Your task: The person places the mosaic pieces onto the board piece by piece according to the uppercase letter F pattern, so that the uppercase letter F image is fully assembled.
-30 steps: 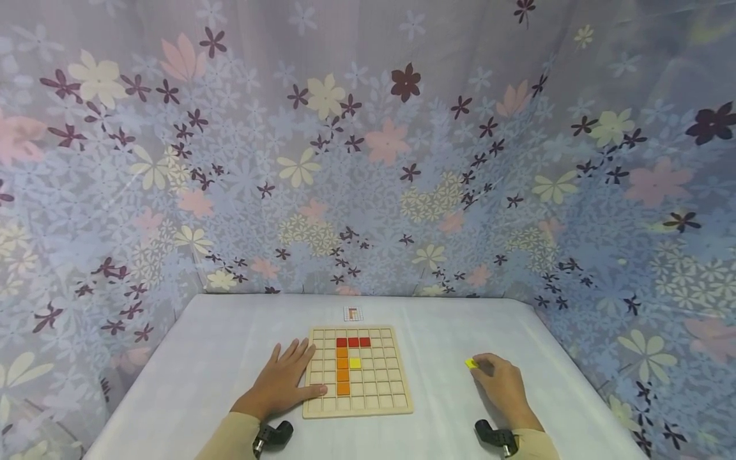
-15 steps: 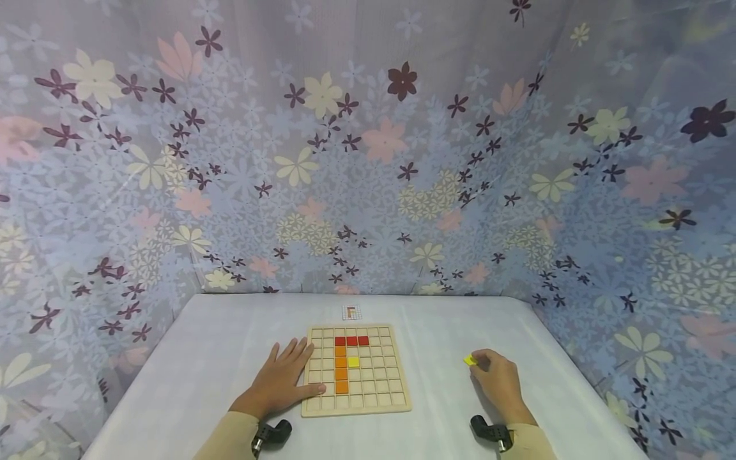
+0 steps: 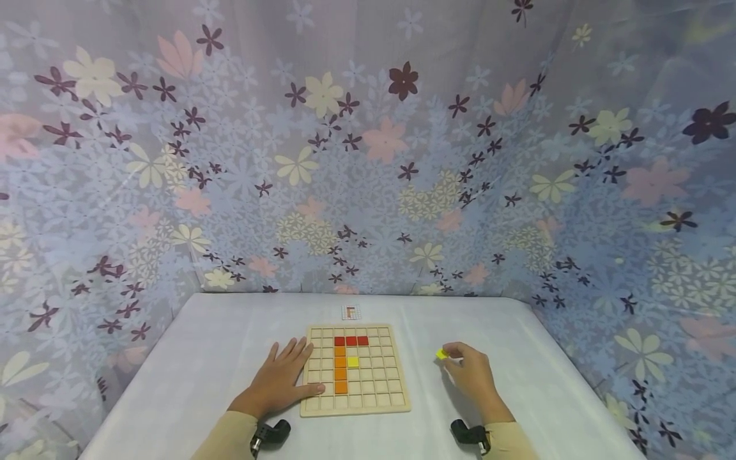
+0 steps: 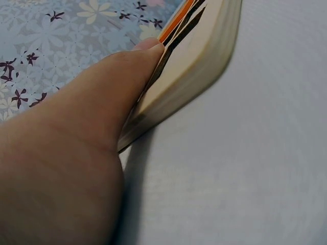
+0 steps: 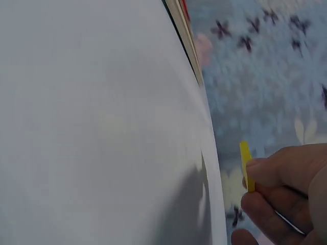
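A square wooden grid board (image 3: 379,387) lies on the white table. Along an upper row sit red tiles (image 3: 351,341), with a column of orange tiles (image 3: 340,369) running down from their left end. One yellow tile (image 3: 353,362) fills a cell just right of that column. My left hand (image 3: 279,378) rests with fingers spread at the board's left edge, its thumb over the lower left cells. To the right of the board, my right hand (image 3: 473,372) pinches another yellow tile (image 5: 248,166) between thumb and fingers, above the table.
Beyond the board's far edge lies a small printed card (image 3: 351,312) with a coloured grid pattern. A floral curtain (image 3: 368,191) hangs behind the table (image 3: 230,326) and along both sides. A black device (image 3: 470,434) is strapped at each wrist.
My right hand has moved left towards the board, carrying the yellow tile. The left hand stays in place on the board, and the tiles in the grid look the same.
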Action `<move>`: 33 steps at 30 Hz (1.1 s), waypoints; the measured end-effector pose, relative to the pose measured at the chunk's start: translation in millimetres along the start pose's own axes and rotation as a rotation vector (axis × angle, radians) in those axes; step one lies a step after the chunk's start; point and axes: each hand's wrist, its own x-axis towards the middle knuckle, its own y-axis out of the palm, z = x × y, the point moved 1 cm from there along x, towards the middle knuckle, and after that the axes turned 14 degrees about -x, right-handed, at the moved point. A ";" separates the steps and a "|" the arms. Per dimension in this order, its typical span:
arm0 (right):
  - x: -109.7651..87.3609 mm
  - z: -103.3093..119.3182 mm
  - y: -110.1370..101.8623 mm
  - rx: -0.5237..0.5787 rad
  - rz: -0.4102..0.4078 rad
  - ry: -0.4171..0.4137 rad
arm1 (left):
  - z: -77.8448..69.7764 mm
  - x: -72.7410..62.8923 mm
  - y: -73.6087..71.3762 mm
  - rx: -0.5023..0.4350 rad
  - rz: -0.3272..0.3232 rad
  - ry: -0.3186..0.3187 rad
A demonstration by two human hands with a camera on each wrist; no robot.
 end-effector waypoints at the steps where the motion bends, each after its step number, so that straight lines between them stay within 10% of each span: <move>1: 0.8 6.2 3.2 0.003 0.010 -0.017 | 0.4 -0.1 0.0 0.000 -0.002 0.000; 18: 9.9 97.9 49.7 0.138 0.249 -0.471 | -1.0 3.9 -0.4 0.002 -0.013 0.009; 33: 16.1 108.5 71.6 0.102 0.348 -0.450 | -1.0 0.7 0.1 0.008 -0.010 0.001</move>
